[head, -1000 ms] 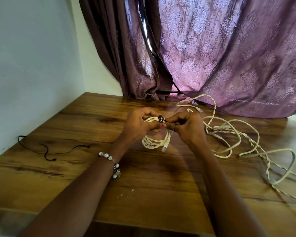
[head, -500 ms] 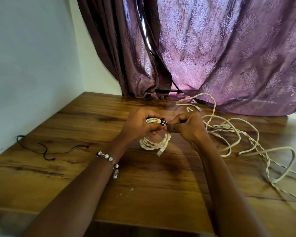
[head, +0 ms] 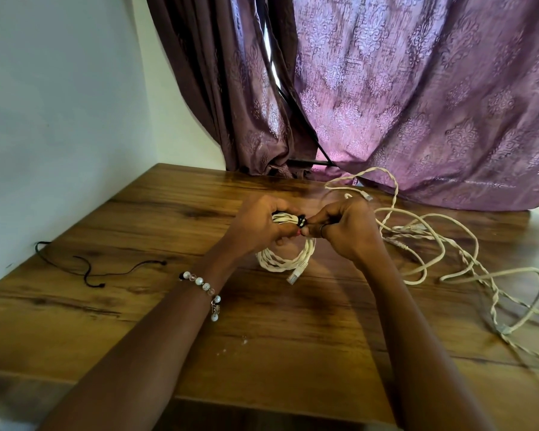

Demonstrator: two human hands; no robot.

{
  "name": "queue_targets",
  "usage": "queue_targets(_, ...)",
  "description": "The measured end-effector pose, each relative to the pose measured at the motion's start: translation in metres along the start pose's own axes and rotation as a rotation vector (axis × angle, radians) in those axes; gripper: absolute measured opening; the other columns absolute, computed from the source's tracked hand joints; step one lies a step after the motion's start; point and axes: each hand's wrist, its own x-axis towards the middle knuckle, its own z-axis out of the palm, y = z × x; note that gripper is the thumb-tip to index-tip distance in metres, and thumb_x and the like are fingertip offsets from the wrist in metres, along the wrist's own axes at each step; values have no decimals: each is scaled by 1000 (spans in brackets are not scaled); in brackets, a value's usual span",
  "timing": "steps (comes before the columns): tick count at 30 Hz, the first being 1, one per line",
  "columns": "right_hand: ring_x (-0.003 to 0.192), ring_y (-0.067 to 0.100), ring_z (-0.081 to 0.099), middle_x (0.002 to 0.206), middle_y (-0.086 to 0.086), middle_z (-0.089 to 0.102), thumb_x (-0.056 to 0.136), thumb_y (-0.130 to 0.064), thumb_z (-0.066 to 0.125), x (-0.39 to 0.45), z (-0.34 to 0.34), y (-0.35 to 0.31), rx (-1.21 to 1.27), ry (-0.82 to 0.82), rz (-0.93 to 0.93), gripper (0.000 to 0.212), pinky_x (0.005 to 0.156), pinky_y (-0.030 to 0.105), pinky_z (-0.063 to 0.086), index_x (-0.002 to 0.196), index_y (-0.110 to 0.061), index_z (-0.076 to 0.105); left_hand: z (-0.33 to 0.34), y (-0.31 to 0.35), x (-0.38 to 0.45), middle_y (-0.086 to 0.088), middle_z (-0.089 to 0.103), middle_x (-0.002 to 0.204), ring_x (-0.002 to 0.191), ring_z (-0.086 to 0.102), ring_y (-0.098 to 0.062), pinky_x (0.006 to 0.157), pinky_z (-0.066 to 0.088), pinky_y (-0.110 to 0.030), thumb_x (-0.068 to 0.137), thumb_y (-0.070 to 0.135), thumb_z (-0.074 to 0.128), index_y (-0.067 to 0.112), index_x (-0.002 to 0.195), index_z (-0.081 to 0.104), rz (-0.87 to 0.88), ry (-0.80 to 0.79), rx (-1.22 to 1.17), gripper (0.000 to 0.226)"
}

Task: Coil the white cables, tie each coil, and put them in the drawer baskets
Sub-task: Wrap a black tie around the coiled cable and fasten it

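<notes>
A small coil of white twisted cable hangs between my hands above the middle of the wooden table, its plug end pointing down. A black tie wraps the coil's top. My left hand grips the bundled top of the coil. My right hand pinches the black tie at the bundle. Loose white cables sprawl over the table to the right.
A thin black cord lies on the table at the left, near the white wall. A purple curtain hangs behind the table, its hem resting on the far edge. No drawer or basket is in view.
Both hands stayed together at the coil's top, shifting slightly. The black tie sits tighter against the bundle, and the hanging coil swung a little.
</notes>
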Motion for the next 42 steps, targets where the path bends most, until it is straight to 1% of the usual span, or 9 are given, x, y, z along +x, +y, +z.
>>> queue_targets(5,60,-2,65,67,-5,70,67,-3,82,-2,0,-3,-21,3,-39,14,62,16,53,73,-12,73,-1,-1,0,-13,73,86,61,69,-25,49,57,-30,70,-1,78,5,99,72,11,8,-16,30)
queue_targets(10,65,9,70,67,4,71,70,1,79,-2,0,-4,39,6,-46,31,65,22,54,88,-14,59,-3,-5,2,-10,73,90,68,71,-28,57,59,-40,68,1,81,7,98,72,-31,-11,-63,32)
queue_targets(16,67,14,68,69,0,69,68,2,80,0,2,-1,-50,13,-149,28,64,29,53,84,-15,64,-5,-1,1,-14,72,93,79,71,-29,66,59,-32,66,-1,81,2,99,71,-51,-30,-103,34)
queue_targets(19,64,16,66,71,-1,69,66,-4,83,1,1,1,-101,18,-209,18,60,29,54,80,-9,73,-5,-1,1,-14,72,92,78,71,-30,65,60,-37,66,-2,82,3,98,71,-93,-20,-156,35)
queue_targets(22,64,14,64,73,-6,68,66,-9,84,2,-1,4,-109,16,-228,18,60,23,52,82,-7,76,-6,0,1,-12,72,90,75,71,-25,61,58,-31,65,-1,82,5,96,72,-110,-16,-165,33)
queue_targets(27,64,-12,59,78,-7,67,70,1,79,1,0,5,-122,-9,-281,15,61,0,40,84,-3,76,-5,1,1,-11,72,86,65,70,-19,54,56,-24,63,0,84,8,91,72,-150,2,-140,31)
queue_targets(33,66,10,60,77,7,72,68,7,75,1,3,4,-192,27,-404,15,63,1,39,80,-3,74,-6,5,-1,-12,72,79,56,67,-21,48,54,-24,64,-1,84,12,83,71,-191,18,-147,27)
queue_targets(38,66,-6,58,73,-12,65,70,3,76,1,3,5,-127,20,-391,13,62,6,40,77,-8,74,-9,7,-3,-12,71,78,54,66,-15,48,54,-22,63,-4,83,6,87,71,-190,-16,-152,29)
queue_targets(42,65,-11,63,68,-14,64,69,14,73,0,2,4,-55,-23,-255,35,63,6,46,73,-20,67,-11,8,-5,-14,71,83,59,68,-18,50,53,-21,62,-6,83,-2,92,71,-177,-41,-160,32)
